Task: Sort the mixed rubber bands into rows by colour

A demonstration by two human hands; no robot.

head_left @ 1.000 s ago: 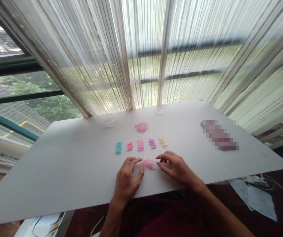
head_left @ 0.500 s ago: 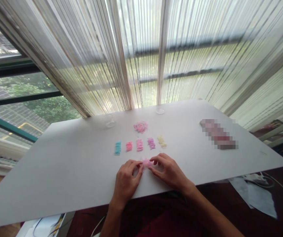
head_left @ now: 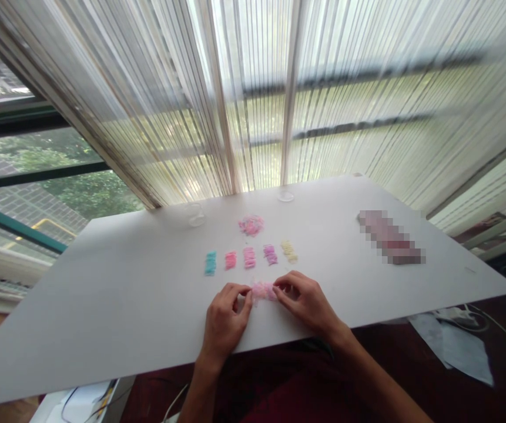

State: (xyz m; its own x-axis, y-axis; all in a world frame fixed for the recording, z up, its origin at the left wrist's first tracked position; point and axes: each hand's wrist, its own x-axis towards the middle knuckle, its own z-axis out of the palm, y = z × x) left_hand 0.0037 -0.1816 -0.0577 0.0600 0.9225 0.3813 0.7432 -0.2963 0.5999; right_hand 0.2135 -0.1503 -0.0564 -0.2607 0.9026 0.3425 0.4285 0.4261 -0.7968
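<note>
My left hand (head_left: 228, 314) rests on the table at the left edge of a loose pile of small pink and pale pieces (head_left: 262, 290). Its thumb and forefinger are pinched together; whatever is between them is too small to make out. At the pile's right edge is my right hand (head_left: 303, 296), thumb and forefinger also closed, their contents unclear. Beyond the hands lie sorted groups of small thin pieces: blue (head_left: 210, 263), coral (head_left: 230, 260), pink (head_left: 250, 258), purple (head_left: 270, 254) and pale yellow (head_left: 288, 251).
Behind the groups sits another mixed pile (head_left: 251, 225) on the white table (head_left: 124, 294). Clear round containers or lids (head_left: 195, 216) and a clear disc (head_left: 285, 197) are near the curtain (head_left: 257, 117). A blurred-out flat object (head_left: 389, 238) lies at right.
My fingers have closed into pinches, the right hand's gap narrowing most. The pink pile between them looks more spread out and more exposed. The sorted groups have stayed put.
</note>
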